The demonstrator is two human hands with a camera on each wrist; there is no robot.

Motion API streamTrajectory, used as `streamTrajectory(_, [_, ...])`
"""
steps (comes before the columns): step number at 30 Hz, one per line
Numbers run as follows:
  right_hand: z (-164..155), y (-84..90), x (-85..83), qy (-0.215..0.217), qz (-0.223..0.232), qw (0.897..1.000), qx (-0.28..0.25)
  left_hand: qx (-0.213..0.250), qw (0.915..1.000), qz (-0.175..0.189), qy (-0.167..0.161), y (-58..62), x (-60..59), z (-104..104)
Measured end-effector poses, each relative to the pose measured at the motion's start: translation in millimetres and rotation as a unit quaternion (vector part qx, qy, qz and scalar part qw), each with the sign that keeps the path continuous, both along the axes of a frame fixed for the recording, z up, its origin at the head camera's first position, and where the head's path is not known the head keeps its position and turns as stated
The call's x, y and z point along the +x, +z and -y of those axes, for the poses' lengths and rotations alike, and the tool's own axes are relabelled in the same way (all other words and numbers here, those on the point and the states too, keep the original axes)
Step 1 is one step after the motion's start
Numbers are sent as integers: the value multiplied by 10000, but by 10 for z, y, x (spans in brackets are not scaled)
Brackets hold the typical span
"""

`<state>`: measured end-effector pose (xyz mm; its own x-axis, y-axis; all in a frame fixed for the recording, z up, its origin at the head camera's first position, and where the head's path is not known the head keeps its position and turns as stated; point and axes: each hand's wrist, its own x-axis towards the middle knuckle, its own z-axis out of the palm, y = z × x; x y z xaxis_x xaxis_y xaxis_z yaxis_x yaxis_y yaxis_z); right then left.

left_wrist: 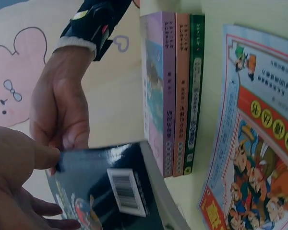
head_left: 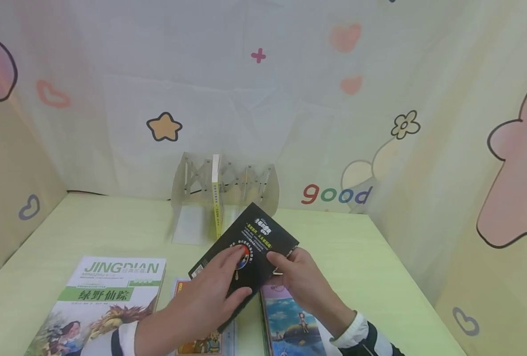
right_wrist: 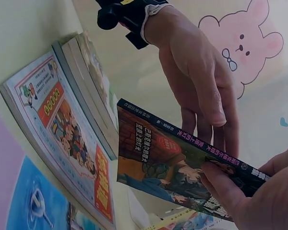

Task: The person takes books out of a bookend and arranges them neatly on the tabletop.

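A thin black paperback book [head_left: 270, 232] is held tilted above the table, its back cover facing up in the head view. My right hand [head_left: 305, 279] grips its right-hand corner, thumb on the back cover and fingers underneath. My left hand [head_left: 203, 296] rests on that cover with fingers extended and thumb spread apart. A barcode shows on the cover in the left wrist view. From the right wrist view, the illustrated front cover [right_wrist: 151, 153] and the lettered spine are visible. Below the hands lie a book with a red-and-blue cover [left_wrist: 264, 143] and a stack of books [left_wrist: 156, 96].
At the back stands an expandable book rack [head_left: 270, 190] with one yellow-and-white book [head_left: 216, 198] upright in it. A large white-and-green book [head_left: 99, 291] lies on the left, on top of other books. Printed curtains surround the pale table [head_left: 379, 287].
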<state>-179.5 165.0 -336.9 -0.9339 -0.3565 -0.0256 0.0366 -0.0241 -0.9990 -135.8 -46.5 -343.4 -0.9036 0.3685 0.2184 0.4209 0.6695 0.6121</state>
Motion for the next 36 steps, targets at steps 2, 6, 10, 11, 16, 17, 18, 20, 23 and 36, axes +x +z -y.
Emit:
streamTrajectory(2, [35,-4,3,22,29,10000,14,-54,10000,-83,9,-20,35,-20])
streamTrajectory(6, [108,-11,14,45,80,10000,-1,-194,9986,-488,110,-55,82,-51])
streamTrajectory(10, [190,-24,29,78,118,9999,-80,-357,9957,-824,242,-77,114,-67])
streamTrajectory(11, [212,-29,33,93,128,9998,-105,-368,9957,-805,273,-82,118,-69])
streamTrajectory(16, [336,-33,75,136,165,9996,-172,-144,9989,-191,398,-91,120,-65])
streamTrajectory(17, [361,-34,86,153,153,9996,-198,-69,9991,-106,404,-100,120,-59])
streamTrajectory(18, [385,-34,100,160,137,9996,-205,-11,9991,-20,418,-105,122,-55])
streamTrajectory(20, [427,-37,121,210,74,9994,-264,91,9991,-6,416,-130,124,-40])
streamTrajectory(23, [484,-33,141,274,-19,9991,-328,172,9991,-76,374,-166,123,-12])
streamTrajectory(36, [618,18,188,525,-179,9982,-226,55,9942,-1021,345,-251,135,98])
